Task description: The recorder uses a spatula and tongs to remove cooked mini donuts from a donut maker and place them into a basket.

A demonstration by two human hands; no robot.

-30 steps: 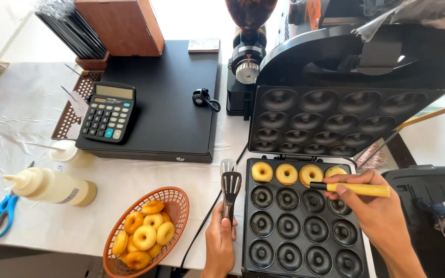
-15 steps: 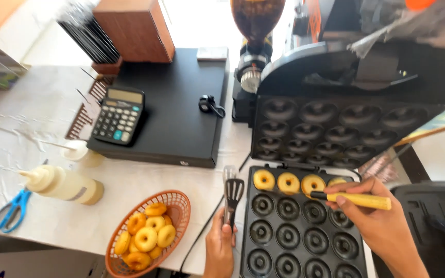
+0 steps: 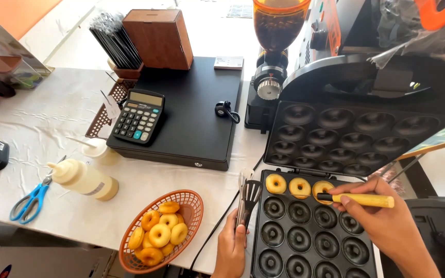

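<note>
A black mini donut maker (image 3: 315, 242) lies open at the lower right, its lid (image 3: 356, 136) tilted up behind. Three golden donuts sit in the plate's far row: a left donut (image 3: 275, 183), a middle donut (image 3: 300, 187) and a right donut (image 3: 321, 187). My right hand (image 3: 387, 221) grips a yellow-handled tool (image 3: 359, 200), with its dark tip on the right donut. My left hand (image 3: 231, 247) holds black slotted tongs (image 3: 248, 194) upright beside the plate's left edge.
An orange basket (image 3: 184, 203) of several donuts stands left of my left hand. Further left lie a batter squeeze bottle (image 3: 83, 178) and blue scissors (image 3: 29, 202). A calculator (image 3: 140, 116) rests on a black cash drawer (image 3: 197, 118). A coffee grinder (image 3: 275, 56) stands behind.
The view has shifted slightly. My right hand has moved the tool's tip onto the right donut. My left hand still holds the tongs in the same spot.
</note>
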